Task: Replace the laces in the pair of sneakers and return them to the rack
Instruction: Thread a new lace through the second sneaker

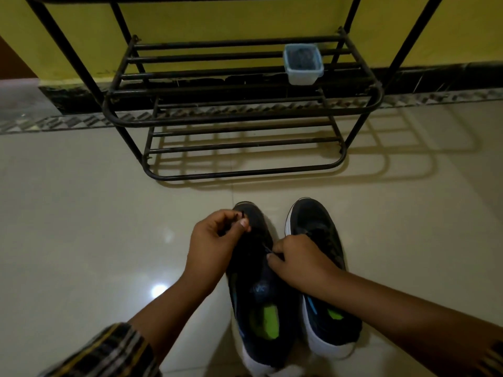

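Note:
Two dark sneakers with white soles and green insoles stand side by side on the floor, toes pointing toward the rack. Over the left sneaker (258,292) my left hand (215,240) pinches a dark lace end near the toe. My right hand (296,262) pinches another stretch of dark lace (266,249) at the eyelets of the same shoe. The right sneaker (318,227) sits untouched beside it, partly hidden by my right forearm. The black metal shoe rack (245,121) stands against the wall beyond the shoes.
A small clear plastic container (303,63) with dark contents sits on the rack's upper shelf at the right. The floor (95,213) is glossy beige tile. A yellow wall with a dark skirting runs behind the rack.

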